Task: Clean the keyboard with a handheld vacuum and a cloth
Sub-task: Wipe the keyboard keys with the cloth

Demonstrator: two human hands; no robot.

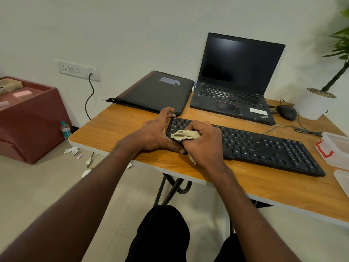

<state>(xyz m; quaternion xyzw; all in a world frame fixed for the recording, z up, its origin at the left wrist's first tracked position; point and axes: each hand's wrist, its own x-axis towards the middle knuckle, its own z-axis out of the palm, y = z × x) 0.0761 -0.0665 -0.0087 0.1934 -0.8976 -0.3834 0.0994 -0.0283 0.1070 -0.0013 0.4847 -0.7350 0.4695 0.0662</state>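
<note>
Taking the keyboard (245,146) as the landmark, it lies flat along the near part of the wooden table (117,129). At its left end the right hand (202,142) bunches a beige cloth (186,136) in curled fingers, pressing it onto the keys. The left hand (156,133) clamps that same end, thumb on the near edge and fingers hooked over the far corner. The cloth looks soft and limp, best wadded; the keyboard looks light, stiff and liable to slide, so bracing its end suits. Beyond it sit a laptop (236,82) and a black sleeve (156,91). No vacuum is visible.
</note>
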